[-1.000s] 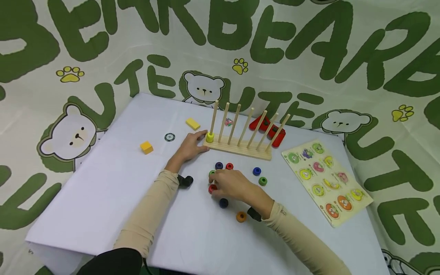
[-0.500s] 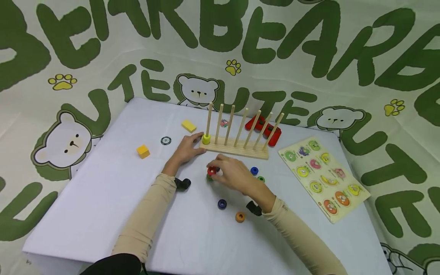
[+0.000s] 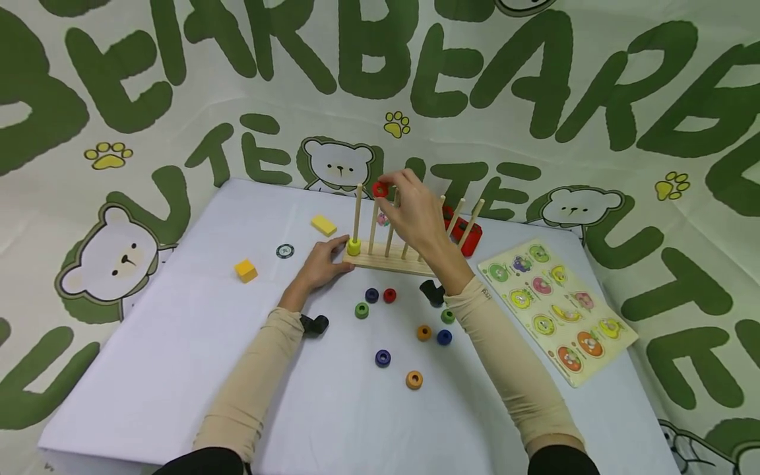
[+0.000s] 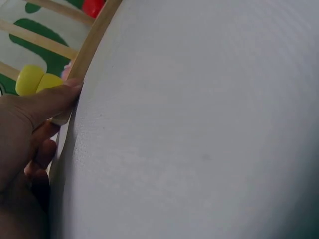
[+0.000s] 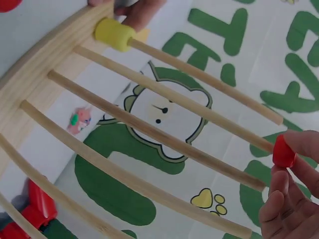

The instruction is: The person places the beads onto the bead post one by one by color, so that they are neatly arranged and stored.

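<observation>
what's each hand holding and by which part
Right hand: a red bead, pinched by its outer side. Left hand: the wooden base, by its end near the yellow beads.

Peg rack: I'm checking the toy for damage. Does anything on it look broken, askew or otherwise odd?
Nothing visible on the peg rack looks broken. Some pegs look curved in the right wrist view, but the pegs visible in the head view look straight, so it's probably lens distortion.

A yellow block (image 3: 323,225), an orange block (image 3: 245,270), a round chip (image 3: 285,251) and a fruit picture board (image 3: 558,311) lie on the desk (image 3: 148,363). Behind it hangs a cloth (image 3: 208,99) with green letters (image 3: 350,39) and white bears (image 3: 127,245).
</observation>
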The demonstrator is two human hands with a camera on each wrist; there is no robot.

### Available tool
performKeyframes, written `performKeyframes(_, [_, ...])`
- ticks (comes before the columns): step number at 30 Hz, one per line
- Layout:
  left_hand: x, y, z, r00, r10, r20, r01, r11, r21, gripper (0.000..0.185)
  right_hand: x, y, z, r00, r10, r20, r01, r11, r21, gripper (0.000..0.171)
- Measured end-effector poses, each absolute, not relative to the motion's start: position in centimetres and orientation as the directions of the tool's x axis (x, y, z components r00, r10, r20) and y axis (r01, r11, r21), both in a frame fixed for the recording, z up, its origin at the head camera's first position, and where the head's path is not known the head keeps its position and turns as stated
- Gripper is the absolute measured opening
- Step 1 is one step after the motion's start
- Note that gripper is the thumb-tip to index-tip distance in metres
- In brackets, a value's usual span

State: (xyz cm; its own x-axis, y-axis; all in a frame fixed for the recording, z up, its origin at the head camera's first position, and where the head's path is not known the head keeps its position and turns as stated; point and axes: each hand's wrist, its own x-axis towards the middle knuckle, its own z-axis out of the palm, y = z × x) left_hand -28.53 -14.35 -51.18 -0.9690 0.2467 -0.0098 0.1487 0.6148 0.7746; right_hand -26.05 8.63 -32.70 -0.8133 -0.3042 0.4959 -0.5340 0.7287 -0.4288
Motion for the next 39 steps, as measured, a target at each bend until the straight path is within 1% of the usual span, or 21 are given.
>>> performKeyframes(8, [-28.7,-14.3,-51.4,-0.971,0.237,-0.019,0.137,0.621,0.772,0.079,-27.1,8.1,-33.1,-0.848,-0.273,0.454,-0.484,0.75,-0.451,0.035])
performKeyframes(14, [-28.7,-14.4,-51.5,-0.971,0.237,-0.008,0.144,0.617,0.774,0.078,-27.3,8.0,-33.4,-0.879,-0.276,0.388,-0.442,0.775,-0.451,0.036])
performKeyframes(21, [-28.4,-14.4,-51.2,-0.969,0.246,0.017,0.168,0.607,0.776,0.078,-27.2,8.0,-33.7,-0.889,-0.28,0.364,-0.431,0.781,-0.452,0.041])
performKeyframes(24, [-28.4,-14.4,-51.1,-0.965,0.258,0.041,0.193,0.598,0.778,0.077,-26.9,8.2,-33.9,-0.878,-0.282,0.387,-0.45,0.762,-0.465,0.043])
performKeyframes(26, [-28.4,-14.3,-51.1,-0.964,0.262,0.043,0.196,0.596,0.779,0.076,-26.5,8.7,-34.3,-0.852,-0.283,0.44,-0.486,0.74,-0.465,0.042])
performKeyframes(29, [-28.4,-14.1,-51.1,-0.966,0.257,0.032,0.186,0.602,0.776,0.077,-25.4,9.5,-35.2,-0.803,-0.275,0.528,-0.541,0.707,-0.455,0.034])
performKeyframes(31, [-28.3,-14.1,-51.1,-0.967,0.256,0.022,0.179,0.61,0.772,0.077,-24.5,10.1,-36.3,-0.791,-0.285,0.542,-0.556,0.704,-0.441,0.028])
performKeyframes(33, [-28.3,-14.1,-51.1,-0.966,0.257,0.015,0.177,0.619,0.765,0.077,-23.5,10.8,-37.6,-0.822,-0.317,0.473,-0.531,0.726,-0.436,0.022])
performKeyframes(34, [-28.3,-14.1,-51.1,-0.966,0.257,0.013,0.175,0.621,0.764,0.077,-23.1,11.0,-38.2,-0.848,-0.343,0.405,-0.508,0.744,-0.434,0.021])
performKeyframes(35, [-28.2,-14.1,-51.0,-0.966,0.258,0.012,0.176,0.623,0.762,0.077,-22.8,11.3,-38.9,-0.872,-0.371,0.321,-0.482,0.768,-0.421,0.021])
performKeyframes(37, [-28.2,-14.1,-51.0,-0.967,0.255,0.008,0.171,0.627,0.76,0.076,-22.1,11.7,-40.3,-0.906,-0.409,0.107,-0.416,0.821,-0.391,0.027])
performKeyframes(39, [-28.1,-14.1,-50.8,-0.968,0.251,0.003,0.165,0.628,0.76,0.076,-21.7,12.0,-41.6,-0.901,-0.424,-0.091,-0.372,0.864,-0.341,0.037])
